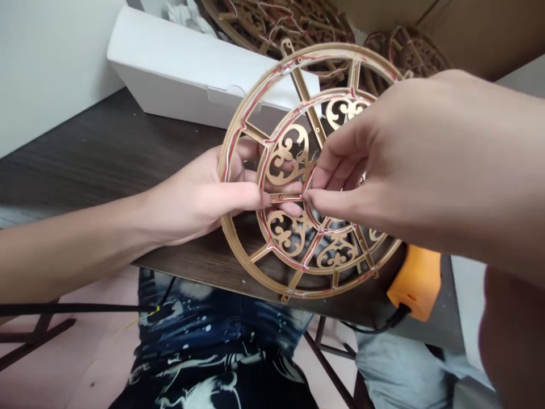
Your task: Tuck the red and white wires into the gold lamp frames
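Note:
A round gold openwork frame (238, 248) with rings, spokes and scroll ornaments is held up tilted above the table edge. Thin red and white wires (279, 128) run in the channels of its rings and along some spokes. My left hand (221, 190) grips the frame from the left, thumb on a spoke in front and fingers behind. On the inner ring, my right hand (361, 153) pinches at the wires (313, 217) with thumb and index finger. The right hand and wrist cover the frame's right side.
A white box (170, 62) lies behind the frame. More wired gold frames (276, 23) are piled at the back. An orange device (419, 278) with a black cable sits at the right of the dark table (106, 147). Grey-clad legs (400, 369) show at lower right.

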The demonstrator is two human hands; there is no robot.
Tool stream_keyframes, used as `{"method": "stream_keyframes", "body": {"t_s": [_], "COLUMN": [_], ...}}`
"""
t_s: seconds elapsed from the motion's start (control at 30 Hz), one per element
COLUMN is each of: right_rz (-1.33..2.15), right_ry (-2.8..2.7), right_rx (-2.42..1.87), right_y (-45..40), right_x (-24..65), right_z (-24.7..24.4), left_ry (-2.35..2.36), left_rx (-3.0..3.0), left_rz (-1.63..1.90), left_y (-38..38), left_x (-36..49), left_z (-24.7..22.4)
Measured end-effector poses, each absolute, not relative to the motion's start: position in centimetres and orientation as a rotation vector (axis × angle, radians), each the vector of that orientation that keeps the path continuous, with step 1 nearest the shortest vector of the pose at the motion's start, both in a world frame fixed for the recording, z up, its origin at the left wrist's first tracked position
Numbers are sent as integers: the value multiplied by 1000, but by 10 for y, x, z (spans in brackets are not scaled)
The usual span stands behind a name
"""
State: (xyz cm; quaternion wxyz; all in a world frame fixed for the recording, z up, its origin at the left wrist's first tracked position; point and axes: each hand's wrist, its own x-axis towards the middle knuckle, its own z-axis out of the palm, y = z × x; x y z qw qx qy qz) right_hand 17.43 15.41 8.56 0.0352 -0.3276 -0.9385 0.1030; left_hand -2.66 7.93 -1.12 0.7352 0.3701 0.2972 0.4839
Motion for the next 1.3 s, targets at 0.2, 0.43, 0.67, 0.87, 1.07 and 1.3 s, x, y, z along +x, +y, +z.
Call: {"method": "stream_keyframes", "body": {"t_s": [0.2, 0.43, 0.67, 0.87, 1.07, 1.3], "right_rz": [68, 173, 242, 346, 494, 650], "right_ry": [-3182, -3175, -3087, -2933, -2781, -2654], "right_rx": [-876, -1125, -1098, -1074, -1297, -1436], "right_y": [187, 174, 172, 154, 131, 130], "right_x": [164, 148, 153, 163, 168, 165], "right_z": [86, 89, 86, 81, 75, 69], "left_ry": [667, 730, 718, 759, 726, 699], "left_rx": [824, 822, 761, 730, 726, 739], "left_rz": [1045, 1036, 1050, 1031, 1030, 1060], "left_y": [78, 78, 78, 77, 78, 77], "left_x": [-27, -27, -26, -28, -29, -28], "left_z": [-11, -9, -9, -6, -9, -9]}}
